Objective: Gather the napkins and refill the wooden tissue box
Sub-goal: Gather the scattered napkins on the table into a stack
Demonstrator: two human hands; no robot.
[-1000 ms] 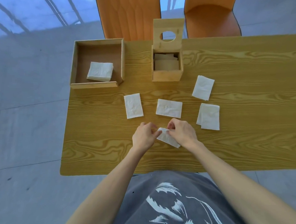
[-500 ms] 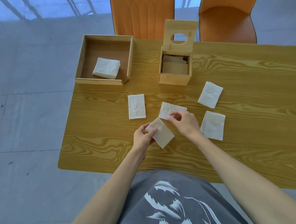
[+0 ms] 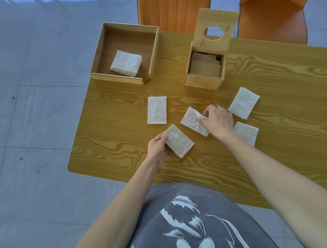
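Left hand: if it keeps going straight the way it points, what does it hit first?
The left hand, holding a napkin, points up and right. First in that line looks to be the middle napkin under the right hand. Height above the table is unclear.

Both my forearms are bare, extended forward over the desk (image 3: 272, 75). My left hand (image 3: 158, 147) is palm-up-ish, thumb on top, pinching a folded napkin (image 3: 178, 141) by its near-left end. My right hand (image 3: 217, 120) is palm down, fingers curled, nipping the edge of a second napkin (image 3: 191, 120).
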